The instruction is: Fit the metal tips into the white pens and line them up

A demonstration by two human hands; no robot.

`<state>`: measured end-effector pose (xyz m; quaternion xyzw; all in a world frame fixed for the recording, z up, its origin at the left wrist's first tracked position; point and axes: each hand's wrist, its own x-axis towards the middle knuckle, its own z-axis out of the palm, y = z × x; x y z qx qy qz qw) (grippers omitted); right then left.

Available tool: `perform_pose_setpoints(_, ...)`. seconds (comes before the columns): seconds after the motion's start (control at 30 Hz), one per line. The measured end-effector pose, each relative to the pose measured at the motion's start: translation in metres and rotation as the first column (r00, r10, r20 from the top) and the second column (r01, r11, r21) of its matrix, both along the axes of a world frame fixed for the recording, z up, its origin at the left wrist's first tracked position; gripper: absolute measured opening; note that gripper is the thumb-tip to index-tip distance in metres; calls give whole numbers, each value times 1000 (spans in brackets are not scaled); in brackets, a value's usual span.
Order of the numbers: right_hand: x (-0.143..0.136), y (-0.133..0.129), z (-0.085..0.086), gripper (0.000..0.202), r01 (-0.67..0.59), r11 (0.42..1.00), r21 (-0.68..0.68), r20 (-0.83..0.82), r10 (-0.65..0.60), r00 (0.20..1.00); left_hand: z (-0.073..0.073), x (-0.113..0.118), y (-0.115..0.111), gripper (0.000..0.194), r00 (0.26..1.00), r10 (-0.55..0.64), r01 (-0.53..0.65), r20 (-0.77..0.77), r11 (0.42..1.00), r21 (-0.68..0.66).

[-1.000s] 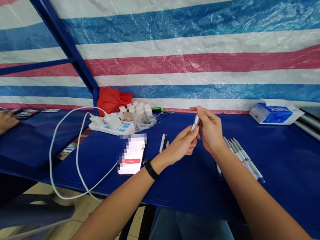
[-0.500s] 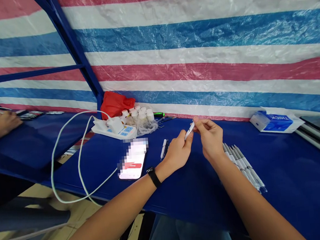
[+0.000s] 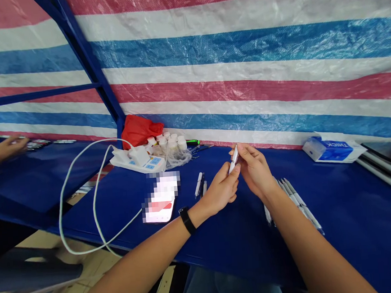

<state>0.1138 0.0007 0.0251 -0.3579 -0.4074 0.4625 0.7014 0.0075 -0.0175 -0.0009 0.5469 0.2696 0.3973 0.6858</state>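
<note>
A white and silver pen (image 3: 233,160) is held up over the blue table, tip end upward and slightly tilted. My left hand (image 3: 223,187) is closed round its lower white part, thumb along the barrel. At the pen's upper end, my right hand (image 3: 255,166) has its fingers closed on it, partly hiding the tip. Under and beside my right forearm lies a row of several similar pens (image 3: 303,205), partly covered by the arm. Left of my left hand lie a white pen part (image 3: 198,185) and a few dark and white pieces beside it.
A lit phone (image 3: 161,201) with a white cable lies at left. Behind it stand a power strip (image 3: 139,161), bagged white bottles (image 3: 173,146), a red bag (image 3: 140,130) and a green-handled tool (image 3: 193,142). A blue-white box (image 3: 333,149) is at right. Another person's hands (image 3: 8,147) are far left.
The pen has turned more upright, and my left hand has shifted slightly right and rolled round. Another white piece shows beside the loose pen parts. The other person's hand at far left has moved.
</note>
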Motion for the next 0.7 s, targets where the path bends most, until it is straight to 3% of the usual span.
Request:
perform_pose_setpoints(0.07, 1, 0, 2, 32, 109, 994, 31, -16, -108, 994, 5, -2, 3, 38, 998, 34, -35, 44, 999, 20)
perform_pose_setpoints(0.17, 2, 0, 3, 30, 360, 931, 65, -61, -357, 932, 16, -12, 10, 31, 979, 141, -144, 147, 990, 9)
perform_pose_setpoints(0.23, 1, 0, 3, 31, 435, 899, 48, -98, -429, 898, 22, -19, 14, 31, 950, 209, -212, 233, 977, -14)
perform_pose_setpoints(0.33, -6, -2, 2, 33, 333, 943, 7, -118, -329, 937, 22, -23, 18, 23, 929, 248, -262, 274, 965, 16)
perform_pose_setpoints(0.43, -16, -6, 1, 35, 194, 979, -70, -110, -201, 973, 17, -20, 17, 25, 948, 230, -249, 218, 967, 61)
perform_pose_setpoints(0.57, -15, -6, 1, 31, 176, 978, -115, -161, -193, 968, 15, -17, 15, 32, 969, 189, -203, 159, 976, 75)
perform_pose_setpoints(0.7, -6, -4, 0, 27, 114, 986, -122, -230, -140, 963, 20, -23, 18, 34, 951, 168, -166, 258, 986, -29)
